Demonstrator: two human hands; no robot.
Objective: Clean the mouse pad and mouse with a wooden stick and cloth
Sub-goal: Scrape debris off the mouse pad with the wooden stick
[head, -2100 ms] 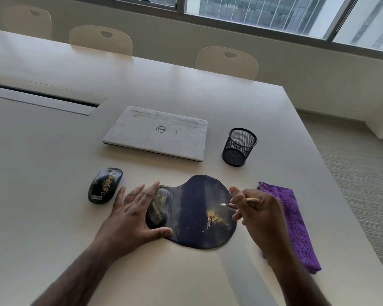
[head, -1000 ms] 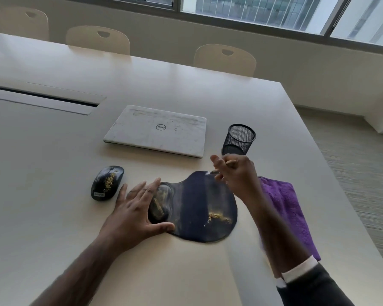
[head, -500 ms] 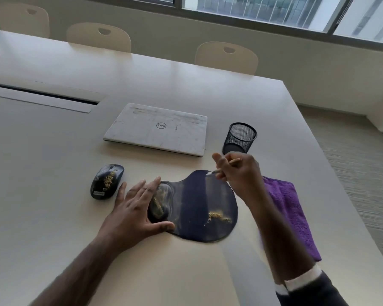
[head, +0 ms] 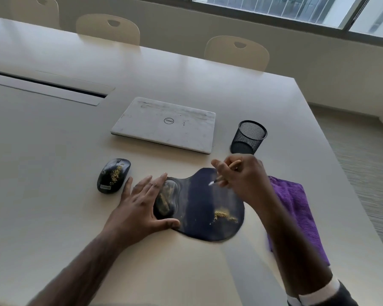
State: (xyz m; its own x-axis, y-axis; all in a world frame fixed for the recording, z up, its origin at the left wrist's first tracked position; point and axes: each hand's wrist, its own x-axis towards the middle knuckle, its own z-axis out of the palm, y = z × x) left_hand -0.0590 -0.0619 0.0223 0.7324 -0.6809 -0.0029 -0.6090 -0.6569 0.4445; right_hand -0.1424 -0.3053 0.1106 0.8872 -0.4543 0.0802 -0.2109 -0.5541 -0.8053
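A dark mouse pad (head: 199, 208) with a gel wrist rest lies on the table in front of me, with yellowish crumbs near its right front edge and on the wrist rest. My left hand (head: 139, 206) lies flat with spread fingers on the pad's left end. Over the pad's far edge, my right hand (head: 241, 175) grips a thin wooden stick (head: 217, 180), tip pointing left and down, just above the surface. A black mouse (head: 113, 175) with crumbs on top sits left of the pad. A purple cloth (head: 296, 208) lies right of the pad, partly hidden by my right arm.
A closed white laptop (head: 166, 124) lies behind the pad. A black mesh cup (head: 249, 136) stands just beyond my right hand. The table (head: 42, 173) ends on the right, close to the cloth. Chairs (head: 237, 51) line the far side.
My right hand carried the stick from the crumb pile up to the pad's far edge near the mesh cup. The left hand stayed put. The crumb pile looks unchanged.
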